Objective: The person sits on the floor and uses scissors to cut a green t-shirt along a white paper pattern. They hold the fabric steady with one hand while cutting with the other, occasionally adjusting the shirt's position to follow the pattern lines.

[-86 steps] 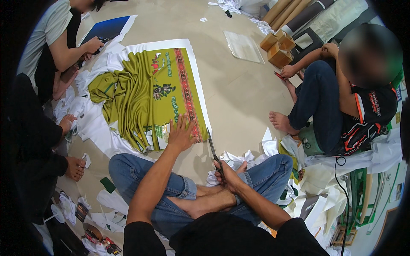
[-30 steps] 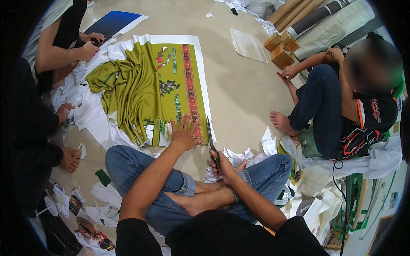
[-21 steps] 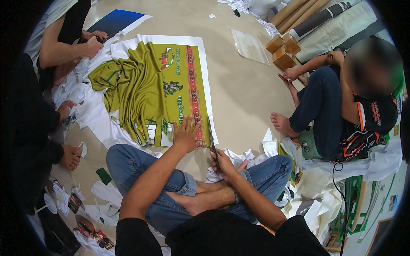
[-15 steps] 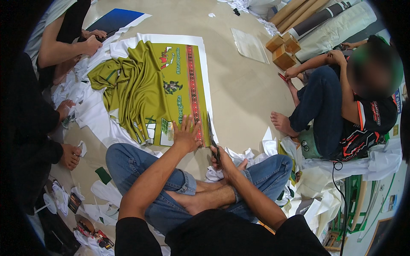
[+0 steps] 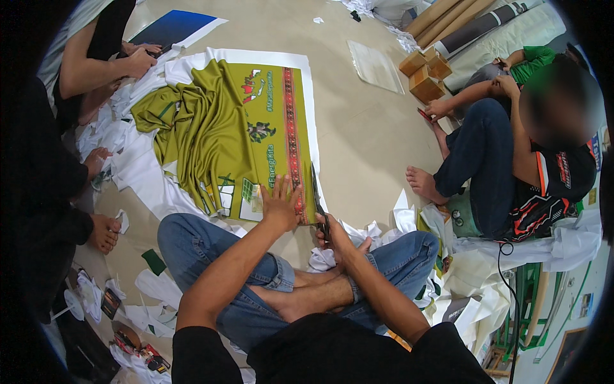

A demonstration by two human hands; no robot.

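Note:
An olive-green printed fabric [image 5: 267,105] with a patterned red border strip and white margin [image 5: 307,89] lies on the floor before my crossed legs, rumpled on its left. My left hand [image 5: 279,206] rests open on its lower right part, fingers spread. My right hand [image 5: 331,238] grips black-handled scissors [image 5: 318,198], their long blades reaching along the fabric's right edge beside the white margin. Whether the blades are apart is too small to tell.
A person [image 5: 86,57] works at left by a blue sheet [image 5: 176,25]; black-clad legs [image 5: 45,211] stand nearer. At right a seated person [image 5: 480,147] holds something red; another wears green [image 5: 537,61]. Scraps [image 5: 157,294], wooden boxes [image 5: 422,83], rolls [image 5: 473,32] and a cable [image 5: 515,294] surround us.
My right hand and scissors have moved forward along the fabric's edge. My left hand stays spread on the cloth. A person in green has come into sight at the back right.

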